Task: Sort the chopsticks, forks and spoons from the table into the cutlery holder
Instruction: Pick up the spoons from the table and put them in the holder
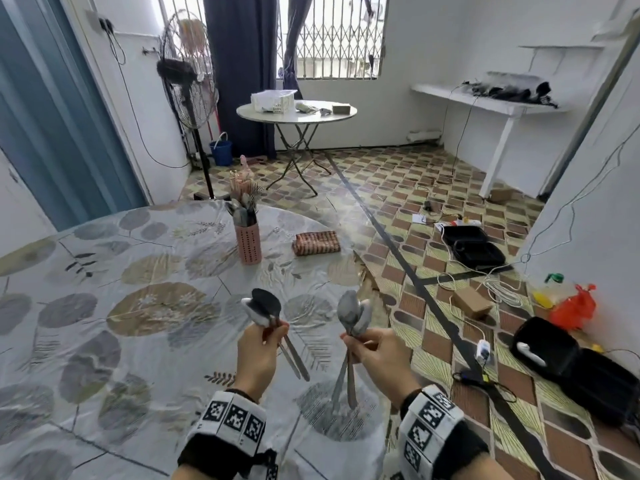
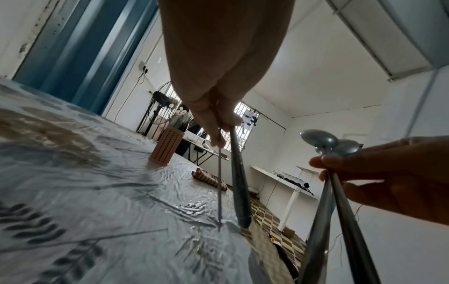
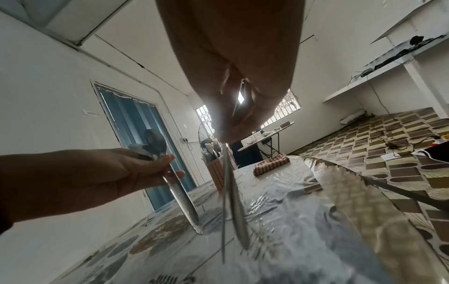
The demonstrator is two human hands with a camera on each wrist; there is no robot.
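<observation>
While your left hand (image 1: 258, 355) curls its fingers round a small bunch of spoons (image 1: 264, 309), bowls up and handles slanting down toward 5 o'clock, your right hand (image 1: 375, 358) pinches a second bunch of spoons (image 1: 353, 311) the same way, bowls up, handles pointing down at about 6 o'clock. Both bunches are held above the table (image 1: 104, 289); from the wrist views the handle tips come close to the leaf-patterned cloth, though you cannot tell whether they touch it. The two hands sit side by side, near each other but apart. From your hands, the pink cutlery holder (image 1: 248, 242) stands upright on the table at roughly 12 o'clock, well apart, already crowded with spoons, forks and chopsticks. A folded brown checked cloth (image 1: 316, 242) lies just beside the holder at its 3 o'clock.
</observation>
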